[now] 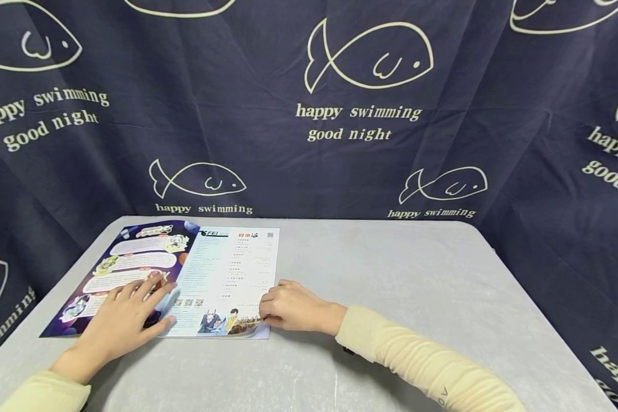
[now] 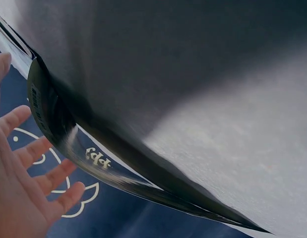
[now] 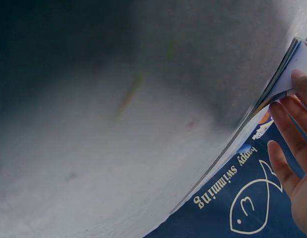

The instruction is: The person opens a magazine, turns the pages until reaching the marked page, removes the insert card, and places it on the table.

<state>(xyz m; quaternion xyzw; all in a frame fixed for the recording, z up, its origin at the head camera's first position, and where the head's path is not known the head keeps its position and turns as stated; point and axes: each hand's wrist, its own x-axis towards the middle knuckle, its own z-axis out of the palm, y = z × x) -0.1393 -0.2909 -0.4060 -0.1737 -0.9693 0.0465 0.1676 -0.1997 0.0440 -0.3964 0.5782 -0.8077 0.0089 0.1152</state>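
Note:
An open magazine lies at the left of the table, with a dark purple illustrated left page and a white contents page on the right. My left hand, fingers spread, rests across the lower part of the purple page, near the fold. At the lower right corner of the white page, my right hand pinches the page edge, and that corner curls up slightly. In the right wrist view the thumb of the right hand meets the lifted corner; the other fingers extend below it.
The grey table has rounded far corners and extends to the right of the magazine. Behind and beside it hangs a dark blue curtain with white fish outlines and lettering.

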